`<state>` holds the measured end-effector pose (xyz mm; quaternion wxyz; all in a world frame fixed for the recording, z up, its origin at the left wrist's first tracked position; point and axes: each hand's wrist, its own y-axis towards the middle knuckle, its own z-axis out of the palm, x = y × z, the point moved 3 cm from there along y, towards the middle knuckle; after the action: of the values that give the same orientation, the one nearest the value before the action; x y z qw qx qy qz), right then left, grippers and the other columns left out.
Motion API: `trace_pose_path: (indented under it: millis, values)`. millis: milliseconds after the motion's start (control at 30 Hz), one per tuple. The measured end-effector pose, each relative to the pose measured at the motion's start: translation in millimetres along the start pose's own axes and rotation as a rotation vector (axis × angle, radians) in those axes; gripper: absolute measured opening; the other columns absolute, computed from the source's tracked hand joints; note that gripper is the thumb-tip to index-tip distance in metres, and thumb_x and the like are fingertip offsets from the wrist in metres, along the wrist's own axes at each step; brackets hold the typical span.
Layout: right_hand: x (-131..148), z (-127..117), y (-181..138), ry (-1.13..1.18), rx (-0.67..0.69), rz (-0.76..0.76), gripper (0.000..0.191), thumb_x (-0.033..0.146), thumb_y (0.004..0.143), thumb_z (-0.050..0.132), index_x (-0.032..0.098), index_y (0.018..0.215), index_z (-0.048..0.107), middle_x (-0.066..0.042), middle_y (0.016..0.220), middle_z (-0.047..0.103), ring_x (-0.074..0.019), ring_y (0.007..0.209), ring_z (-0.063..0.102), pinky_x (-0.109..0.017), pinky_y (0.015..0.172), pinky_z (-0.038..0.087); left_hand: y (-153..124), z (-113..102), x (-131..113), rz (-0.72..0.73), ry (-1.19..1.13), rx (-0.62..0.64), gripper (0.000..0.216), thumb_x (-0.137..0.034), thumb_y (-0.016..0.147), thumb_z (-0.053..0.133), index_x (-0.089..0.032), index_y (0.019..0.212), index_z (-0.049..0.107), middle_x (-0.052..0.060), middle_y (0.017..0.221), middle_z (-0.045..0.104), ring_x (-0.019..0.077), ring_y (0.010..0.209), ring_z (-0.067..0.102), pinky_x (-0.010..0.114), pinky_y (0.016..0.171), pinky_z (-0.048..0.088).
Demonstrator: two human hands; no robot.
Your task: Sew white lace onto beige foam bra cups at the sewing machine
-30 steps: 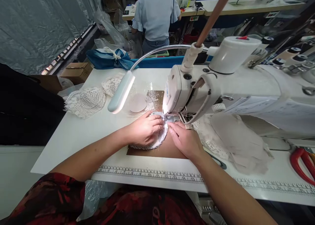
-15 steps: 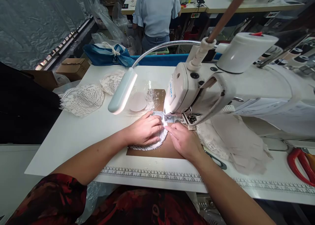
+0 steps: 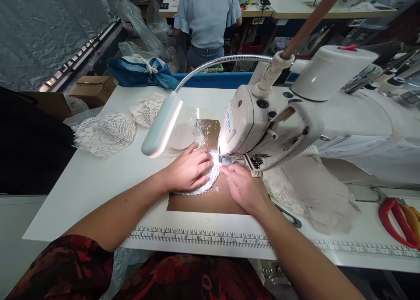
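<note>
A white lace cup piece [image 3: 210,182] with a frayed, curved edge lies under the needle area of the white sewing machine [image 3: 234,125]. On top of it my left hand [image 3: 192,169] rests flat, fingers spread and pressing the fabric. At the piece's right edge my right hand [image 3: 244,186] has its thumb and index finger together on the rim, just in front of the presser foot; the other fingers are curled under. The foot and needle are partly hidden by the machine head. Beneath the piece is a brown sheet [image 3: 193,204] on the white table.
A lamp [image 3: 162,125] on a bent metal neck hangs over the left side. Lace cups [image 3: 105,134] lie at far left, beige fabric pieces [image 3: 315,190] under the machine arm. Red-handled scissors [image 3: 393,221] are at right, a ruler strip [image 3: 197,238] along the front. A person [image 3: 206,20] sits ahead.
The lace piece has turned and shifted slightly away from me under the needle, with my left hand moving along on it. My right hand stays at the edge. The view has shifted slightly.
</note>
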<state>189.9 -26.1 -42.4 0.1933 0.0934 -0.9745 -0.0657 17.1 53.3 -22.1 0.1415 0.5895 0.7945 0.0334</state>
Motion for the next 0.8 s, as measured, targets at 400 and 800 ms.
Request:
trace_pose_path:
  millis: [400, 800]
  values:
    - [2, -2, 1, -0.029, -0.003, 0.054, 0.037, 0.019, 0.09, 0.04, 0.025, 0.116, 0.066, -0.007, 0.095, 0.07, -0.0225, 0.087, 0.062, -0.031, 0.07, 0.046, 2, 7, -11, 0.148, -0.054, 0.017, 0.036, -0.027, 0.094, 0.044, -0.012, 0.123, 0.058, 0.017, 0.123, 0.06, 0.0293, 0.118, 0.05, 0.046, 0.097, 0.041]
    - [6, 2, 1, -0.144, -0.012, 0.031, 0.041, 0.017, 0.09, 0.041, 0.025, 0.121, 0.066, -0.006, 0.105, 0.07, -0.0215, 0.091, 0.062, -0.029, 0.068, 0.043, 3, 10, -8, 0.045, -0.065, 0.022, 0.04, -0.027, 0.095, 0.042, -0.008, 0.127, 0.056, 0.015, 0.131, 0.058, 0.0275, 0.113, 0.054, 0.042, 0.094, 0.046]
